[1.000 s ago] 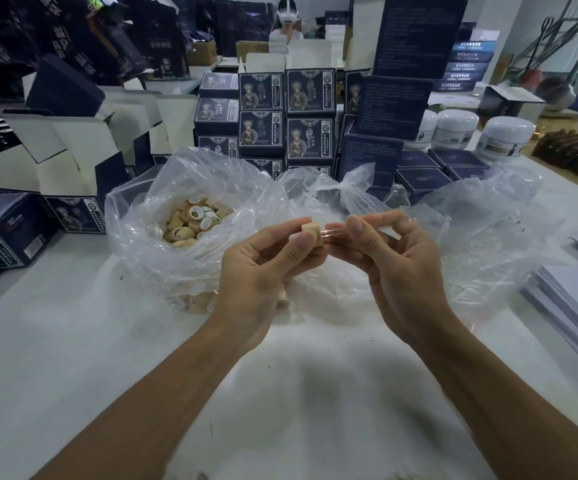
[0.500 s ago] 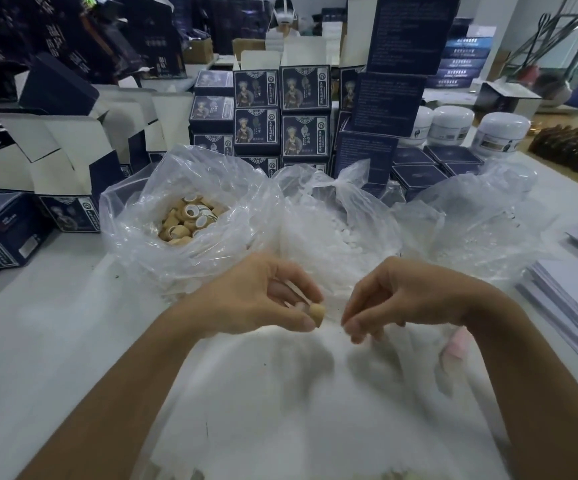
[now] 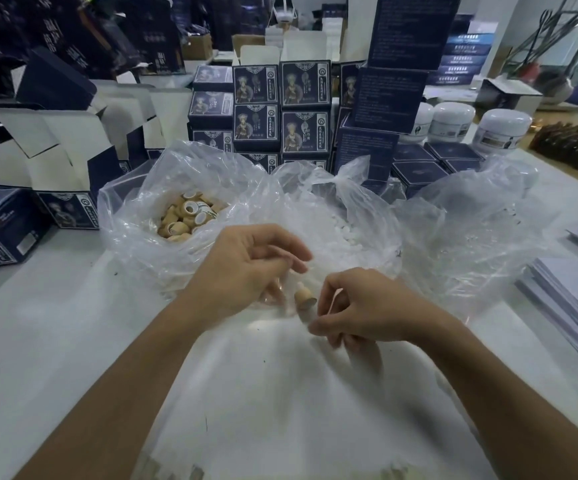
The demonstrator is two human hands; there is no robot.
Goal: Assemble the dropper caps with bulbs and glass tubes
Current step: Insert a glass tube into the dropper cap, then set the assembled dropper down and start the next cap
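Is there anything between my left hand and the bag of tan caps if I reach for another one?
Nothing visible blocks it. The left hand sits just in front of the open bag of tan caps, whose mouth faces up. Only the bag's crumpled plastic rim lies between, low enough to reach over.

Assembled dropper cap [image 3: 305, 299]: tan collar with pale bulb, lying tilted on the white table [image 3: 38, 341] near its middle. Loose tan caps [image 3: 187, 218] heaped in a clear bag toward the far edge; white bulbs [image 3: 344, 230] piled in the adjacent bag.
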